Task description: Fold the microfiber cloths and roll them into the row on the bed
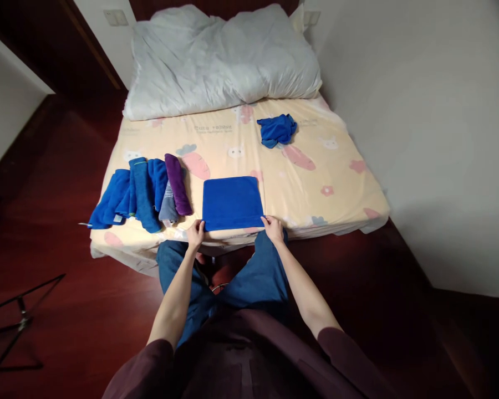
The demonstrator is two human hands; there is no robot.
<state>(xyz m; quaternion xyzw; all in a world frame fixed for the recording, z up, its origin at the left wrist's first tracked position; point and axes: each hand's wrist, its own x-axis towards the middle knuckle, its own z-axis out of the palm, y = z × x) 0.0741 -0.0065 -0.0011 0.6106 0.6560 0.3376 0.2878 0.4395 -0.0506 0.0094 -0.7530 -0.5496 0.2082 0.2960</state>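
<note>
A blue towel [232,200] lies flat at the front edge of the bed, with a narrow strip turned over along its near side. My left hand [195,233] pinches its near left corner. At the near right corner, my right hand [273,228] pinches the cloth between thumb and fingers. Left of it several rolled towels lie side by side, among them a purple rolled towel [177,184], a grey one [168,206] and a teal-blue one [142,194]. A crumpled blue cloth [276,131] sits farther back on the right.
The bed [336,183] has a cream sheet printed with carrots and rabbits. A thick pale quilt [224,61] is heaped at its head. White walls [432,138] stand to the right. A black metal stand [23,321] is on the dark red floor at lower left.
</note>
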